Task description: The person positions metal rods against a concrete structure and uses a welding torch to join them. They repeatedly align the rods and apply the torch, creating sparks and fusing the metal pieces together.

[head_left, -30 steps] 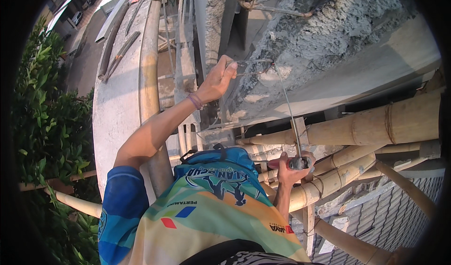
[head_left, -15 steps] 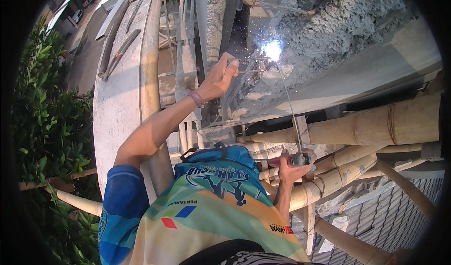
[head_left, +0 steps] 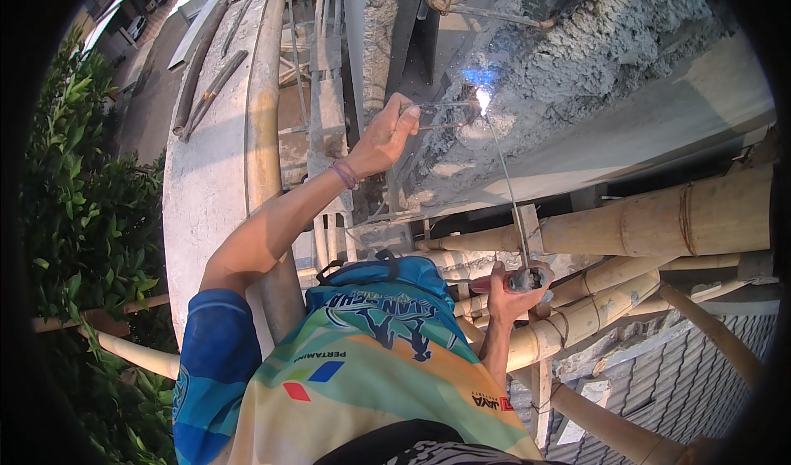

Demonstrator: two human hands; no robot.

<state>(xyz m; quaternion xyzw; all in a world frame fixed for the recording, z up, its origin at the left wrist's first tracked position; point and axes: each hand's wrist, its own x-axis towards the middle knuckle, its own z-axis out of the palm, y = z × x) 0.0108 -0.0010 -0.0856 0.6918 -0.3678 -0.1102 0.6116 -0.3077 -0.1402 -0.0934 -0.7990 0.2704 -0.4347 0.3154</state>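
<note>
My left hand (head_left: 384, 137) is closed around the end of a thin bent steel rod (head_left: 449, 103), whose two arms reach right toward rough grey concrete (head_left: 568, 70). In my right hand (head_left: 512, 302), lower right by my waist, is a welding electrode holder (head_left: 525, 280), its handle partly hidden by my fingers. A long thin welding electrode (head_left: 507, 172) runs up from the holder. At its far tip a bright white-blue welding arc (head_left: 483, 98) burns against the rod, and the glare hides the exact contact.
Bamboo poles (head_left: 634, 222) lashed together cross on the right, above a ribbed roof (head_left: 684, 383). A pale concrete ledge (head_left: 210, 152) with loose sticks (head_left: 212, 90) lies left, beside leafy branches (head_left: 82, 218). A wire-tied steel bar (head_left: 494, 14) juts out at the top.
The arc glow has shrunk and the spray of sparks has mostly faded. Both hands stay nearly in place, still gripping the rod and the holder.
</note>
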